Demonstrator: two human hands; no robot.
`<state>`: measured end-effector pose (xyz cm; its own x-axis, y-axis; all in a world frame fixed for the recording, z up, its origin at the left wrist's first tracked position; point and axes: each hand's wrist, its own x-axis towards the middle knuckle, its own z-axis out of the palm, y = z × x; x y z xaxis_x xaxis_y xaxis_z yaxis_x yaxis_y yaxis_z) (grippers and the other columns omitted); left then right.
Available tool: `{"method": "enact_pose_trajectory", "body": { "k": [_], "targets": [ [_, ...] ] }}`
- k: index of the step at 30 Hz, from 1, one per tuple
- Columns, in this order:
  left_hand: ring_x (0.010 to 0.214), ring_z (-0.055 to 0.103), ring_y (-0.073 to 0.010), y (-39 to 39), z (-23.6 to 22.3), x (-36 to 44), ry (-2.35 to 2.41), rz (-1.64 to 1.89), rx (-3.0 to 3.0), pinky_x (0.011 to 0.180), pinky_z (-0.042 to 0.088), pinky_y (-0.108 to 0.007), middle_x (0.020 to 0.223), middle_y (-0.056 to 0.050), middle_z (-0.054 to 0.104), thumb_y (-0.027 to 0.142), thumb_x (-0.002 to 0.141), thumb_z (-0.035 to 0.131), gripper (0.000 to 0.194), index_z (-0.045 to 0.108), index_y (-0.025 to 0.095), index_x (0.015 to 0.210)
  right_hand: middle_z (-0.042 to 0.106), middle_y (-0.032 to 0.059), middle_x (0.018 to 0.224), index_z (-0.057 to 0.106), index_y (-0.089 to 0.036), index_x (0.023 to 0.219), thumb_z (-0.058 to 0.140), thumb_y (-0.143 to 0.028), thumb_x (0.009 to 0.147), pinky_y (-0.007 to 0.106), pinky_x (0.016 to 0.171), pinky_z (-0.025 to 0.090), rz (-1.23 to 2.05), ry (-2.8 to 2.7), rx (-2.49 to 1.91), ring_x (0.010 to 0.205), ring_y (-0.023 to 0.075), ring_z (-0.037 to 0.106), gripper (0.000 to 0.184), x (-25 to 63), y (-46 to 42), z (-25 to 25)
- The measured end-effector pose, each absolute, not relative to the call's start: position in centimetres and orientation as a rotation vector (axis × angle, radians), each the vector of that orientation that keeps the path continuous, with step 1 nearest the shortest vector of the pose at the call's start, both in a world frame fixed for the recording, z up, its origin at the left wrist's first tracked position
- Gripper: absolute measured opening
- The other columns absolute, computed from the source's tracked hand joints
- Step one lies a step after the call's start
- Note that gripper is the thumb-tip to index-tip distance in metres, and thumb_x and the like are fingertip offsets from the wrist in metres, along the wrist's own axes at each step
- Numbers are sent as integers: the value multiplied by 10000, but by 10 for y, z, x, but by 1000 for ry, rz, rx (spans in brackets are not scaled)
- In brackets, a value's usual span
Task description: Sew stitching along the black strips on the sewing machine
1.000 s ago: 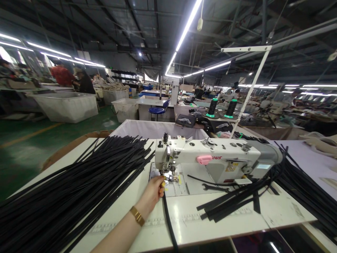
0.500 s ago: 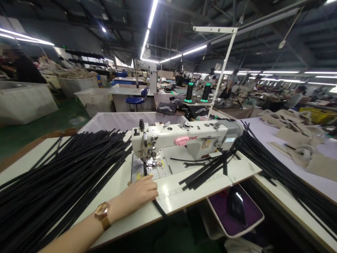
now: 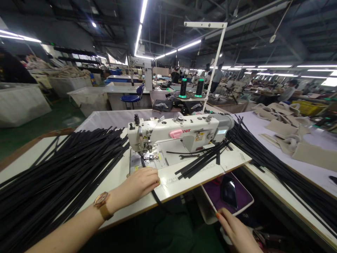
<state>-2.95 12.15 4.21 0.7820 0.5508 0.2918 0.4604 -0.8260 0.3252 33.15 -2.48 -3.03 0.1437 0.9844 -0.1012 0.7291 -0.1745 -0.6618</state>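
Note:
My left hand (image 3: pixel 142 183), a watch on its wrist, is closed over a black strap (image 3: pixel 156 197) in front of the sewing machine (image 3: pixel 176 130). One end of this strap runs up to the presser foot (image 3: pixel 150 156); the other hangs over the table's front edge. At the lower right, my right hand (image 3: pixel 234 226) is beside a purple-lined tray (image 3: pixel 247 201) under the tabletop. Its fingers reach up and left, and I see nothing held in them. A dark phone (image 3: pixel 228 192) lies in the tray.
A large pile of black straps (image 3: pixel 65 172) covers the table on the left. More straps (image 3: pixel 265 158) lie on the right, with a few (image 3: pixel 197 165) before the machine. A wrench (image 3: pixel 188 156) rests on the machine bed. Thread cones (image 3: pixel 183 88) and a thread stand (image 3: pixel 216 63) rise behind.
My right hand has come into view at the lower right, beside the tray. My left hand stays on the strap at the machine. The whole view has shifted slightly.

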Motion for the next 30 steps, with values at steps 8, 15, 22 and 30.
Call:
{"method": "enact_pose_trajectory", "body": {
  "k": [8,15,22,30],
  "targets": [
    [819,511,-200,110,45,-30,864,577,2798,723,370,-322,848,-46,580,237,989,417,202,578,189,878,621,-28,734,561,-221,803,575,-352,884,220,599,341,750,-2117,-1456,682,135,555,155,202,62,39],
    [827,516,-187,108,42,-33,908,687,2643,733,387,-306,850,-43,553,230,980,441,165,564,182,881,610,-39,674,544,-222,739,577,-364,884,237,578,290,651,-2129,-1476,627,128,529,206,185,77,21],
    [784,536,-171,123,6,-51,1144,1045,2035,722,412,-286,821,-28,567,308,939,502,196,601,184,824,576,-20,710,535,-223,785,466,-412,930,249,612,366,735,-1834,-1464,674,158,551,248,197,113,-10],
    [449,381,-96,171,-40,-83,1383,1340,1025,420,332,-221,577,41,489,462,749,636,335,624,137,832,668,4,802,572,-253,993,395,-460,957,282,623,367,387,-2036,-1644,750,216,639,274,177,141,-45]
  ]
}}
